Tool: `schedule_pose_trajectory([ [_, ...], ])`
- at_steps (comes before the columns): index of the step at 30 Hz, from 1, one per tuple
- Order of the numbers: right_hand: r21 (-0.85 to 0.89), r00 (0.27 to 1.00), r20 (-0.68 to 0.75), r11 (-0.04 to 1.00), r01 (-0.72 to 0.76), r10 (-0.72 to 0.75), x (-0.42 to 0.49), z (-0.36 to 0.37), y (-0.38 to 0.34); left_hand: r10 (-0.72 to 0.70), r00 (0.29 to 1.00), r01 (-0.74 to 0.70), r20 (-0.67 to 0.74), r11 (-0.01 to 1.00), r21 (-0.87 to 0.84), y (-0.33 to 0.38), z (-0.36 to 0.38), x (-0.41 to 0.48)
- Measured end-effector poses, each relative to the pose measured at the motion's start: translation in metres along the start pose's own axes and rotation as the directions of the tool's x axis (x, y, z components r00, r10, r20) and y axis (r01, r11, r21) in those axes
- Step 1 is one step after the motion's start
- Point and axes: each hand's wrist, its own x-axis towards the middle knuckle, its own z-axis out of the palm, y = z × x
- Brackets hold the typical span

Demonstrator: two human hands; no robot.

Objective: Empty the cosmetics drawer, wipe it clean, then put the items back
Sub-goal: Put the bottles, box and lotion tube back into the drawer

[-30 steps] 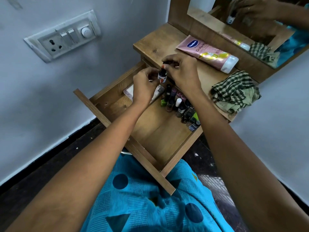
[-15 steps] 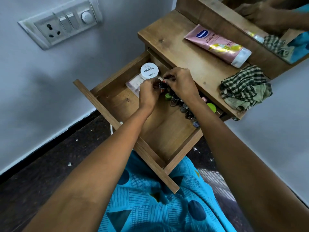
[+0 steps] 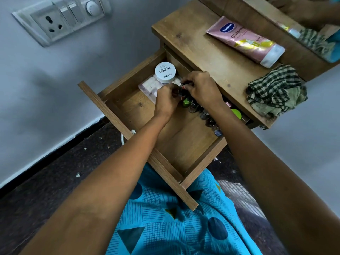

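Note:
The wooden drawer (image 3: 185, 144) is pulled out over my lap. Both hands meet at its far end: my left hand (image 3: 166, 101) and my right hand (image 3: 201, 85) pinch a small dark nail polish bottle (image 3: 182, 92) between them, low in the drawer. A row of several nail polish bottles (image 3: 204, 113) runs along the drawer's right side under my right wrist. A white round jar (image 3: 165, 72) labelled nail polish sits on a clear pouch (image 3: 150, 86) in the far left corner. The near half of the drawer floor is bare wood.
On the dresser top (image 3: 206, 50) lie a pink lotion tube (image 3: 246, 41) and a crumpled checked cloth (image 3: 276, 91). A mirror (image 3: 312, 19) stands behind them. A switch plate (image 3: 60, 17) is on the left wall. My blue patterned clothing (image 3: 176, 227) fills the foreground.
Both hands have lowered the small bottle from above the drawer down among the row of bottles. The view has shifted, and the white jar now shows.

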Motion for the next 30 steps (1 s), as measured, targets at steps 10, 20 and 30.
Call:
schedule_pose_trajectory([
  [10,-0.207,0.999,0.044,0.978,0.012,-0.003,-0.003,0.003,-0.002,-0.049,0.998,0.048,0.037,0.998,0.037,-0.004,0.004,0.001],
  [20,-0.305,1.0,0.025,0.952,0.025,-0.018,-0.003,0.011,-0.004,-0.037,0.999,0.035,0.014,0.996,0.087,0.001,0.005,-0.001],
  [30,-0.049,0.999,-0.041,0.999,0.014,-0.016,-0.012,-0.013,-0.01,0.002,0.997,0.0,-0.071,1.0,0.029,0.008,-0.007,0.003],
])
